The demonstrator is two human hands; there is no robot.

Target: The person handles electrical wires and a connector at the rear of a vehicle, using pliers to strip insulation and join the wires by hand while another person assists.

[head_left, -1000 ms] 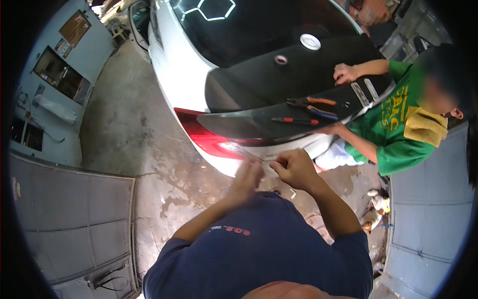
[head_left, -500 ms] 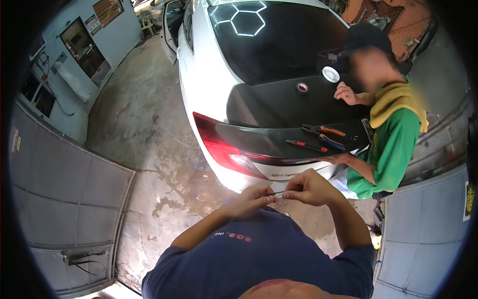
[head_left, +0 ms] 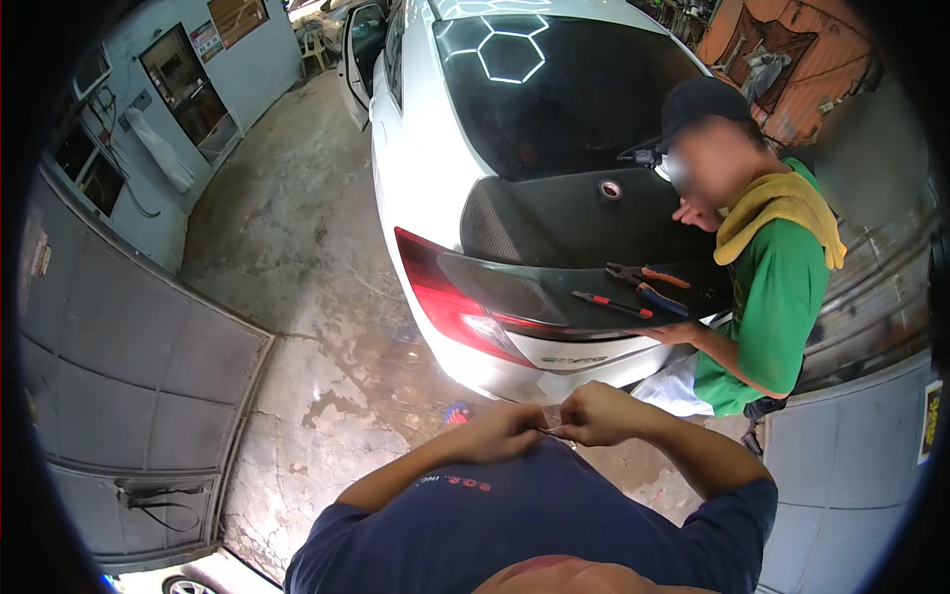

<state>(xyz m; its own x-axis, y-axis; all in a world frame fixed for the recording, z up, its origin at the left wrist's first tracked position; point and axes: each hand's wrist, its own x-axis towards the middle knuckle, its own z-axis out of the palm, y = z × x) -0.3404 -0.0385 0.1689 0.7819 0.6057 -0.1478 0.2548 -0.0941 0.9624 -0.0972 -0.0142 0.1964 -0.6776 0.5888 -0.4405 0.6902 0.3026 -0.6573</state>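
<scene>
My left hand and my right hand meet in front of my chest, fingers pinched together. Between the fingertips runs a small thin strip, mostly covered by the fingers; its kind is too small to tell. Beyond my hands is the back of a white car. On its dark carbon-patterned spoiler lie a pair of pliers with orange and blue handles and a red and black utility knife. A roll of tape rests on the dark trunk lid.
At the right, a person in a green shirt with a yellow towel leans over the trunk, one hand under the spoiler's edge. Grey metal gates stand on both sides. A car door hangs open at the far left.
My hands have come closer together and slightly lower, hiding more of the strip. The other person's raised hand has moved nearer their face, with the white roll now partly hidden.
</scene>
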